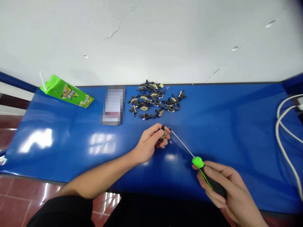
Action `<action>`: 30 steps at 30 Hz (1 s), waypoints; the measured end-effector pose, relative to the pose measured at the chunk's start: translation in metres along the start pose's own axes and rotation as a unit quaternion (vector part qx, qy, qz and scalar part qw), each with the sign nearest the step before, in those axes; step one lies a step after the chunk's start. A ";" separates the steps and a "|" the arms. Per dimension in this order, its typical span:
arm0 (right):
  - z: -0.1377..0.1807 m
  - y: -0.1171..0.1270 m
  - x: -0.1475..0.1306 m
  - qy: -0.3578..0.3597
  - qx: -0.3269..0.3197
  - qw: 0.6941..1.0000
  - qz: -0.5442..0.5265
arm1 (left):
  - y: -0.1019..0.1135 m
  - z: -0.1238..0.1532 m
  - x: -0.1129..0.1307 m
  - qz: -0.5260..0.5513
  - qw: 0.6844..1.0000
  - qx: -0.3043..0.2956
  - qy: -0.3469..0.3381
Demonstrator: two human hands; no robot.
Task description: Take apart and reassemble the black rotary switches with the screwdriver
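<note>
My left hand (151,142) pinches a small black part with a brass piece (163,133) just above the blue table (224,126). My right hand (224,189) is wrapped round the green and black handle of a screwdriver (198,162). Its thin metal shaft runs up and left, and the tip meets the small part at my left fingertips. A pile of several similar black and brass parts (155,99) lies on the table beyond my left hand.
A green drink carton with a straw (67,93) lies at the back left. A blurred-out flat object (113,105) sits beside the pile. White cables (287,135) curve along the right edge. A white wall stands behind the table; red floor tiles show below.
</note>
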State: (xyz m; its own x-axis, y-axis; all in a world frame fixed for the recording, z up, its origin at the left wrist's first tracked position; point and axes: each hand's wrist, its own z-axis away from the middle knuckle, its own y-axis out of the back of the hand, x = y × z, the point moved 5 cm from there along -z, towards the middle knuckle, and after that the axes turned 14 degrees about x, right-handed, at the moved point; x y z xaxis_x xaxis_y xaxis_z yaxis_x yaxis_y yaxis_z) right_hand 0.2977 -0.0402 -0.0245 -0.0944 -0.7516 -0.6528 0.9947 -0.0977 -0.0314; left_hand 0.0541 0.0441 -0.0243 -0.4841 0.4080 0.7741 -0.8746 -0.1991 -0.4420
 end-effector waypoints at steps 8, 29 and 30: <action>-0.004 -0.011 0.000 0.056 0.031 0.998 -0.003 | 0.001 -0.008 -0.002 0.044 0.999 -0.001 0.024; 0.005 -0.019 0.002 0.092 0.103 0.990 -0.003 | 0.000 -0.008 -0.001 0.056 0.998 -0.013 0.022; 0.004 -0.018 0.002 0.094 0.103 0.990 -0.002 | 0.000 -0.008 -0.001 0.055 0.998 -0.012 0.020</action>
State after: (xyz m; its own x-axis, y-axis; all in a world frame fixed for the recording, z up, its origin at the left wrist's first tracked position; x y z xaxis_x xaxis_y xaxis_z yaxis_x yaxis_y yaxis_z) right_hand 0.2790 -0.0429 -0.0220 -0.0699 -0.6173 -0.7836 0.9631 -0.2464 0.1082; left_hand 0.0546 0.0510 -0.0288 -0.5757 0.4206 0.7012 -0.8148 -0.2230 -0.5352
